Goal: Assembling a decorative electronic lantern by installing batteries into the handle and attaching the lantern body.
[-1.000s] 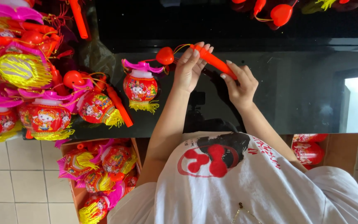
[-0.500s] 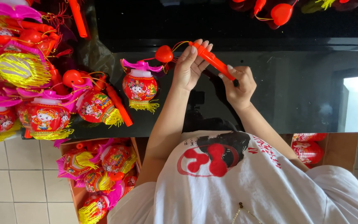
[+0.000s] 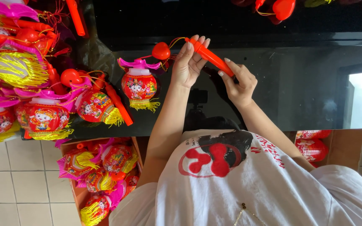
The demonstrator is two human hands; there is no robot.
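I've both hands — left (image 3: pixel 189 62), right (image 3: pixel 240 81) — clamped on the orange lantern handle (image 3: pixel 210 56); assembling, steady twist next, I'd judge.

**Orange lantern stick, heart bulb and lantern**

Orange plastic stick (image 3: pixel 209 56): slim, tapered, tilted, one end near 10 o'clock, other toward 4 o'clock. Held off the black glossy counter (image 3: pixel 298 83), gripped at both ends. A thin yellow-orange cord (image 3: pixel 176 41) loops out of its 10 o'clock end toward a red heart-shaped bulb (image 3: pixel 161 50) just beside it at 9 o'clock. Below the heart, at 7 o'clock from the stick, a small red lantern (image 3: pixel 138 86): pink petal top, white collar, cartoon figures on the red body, yellow fringe at the bottom. It rests on the counter.
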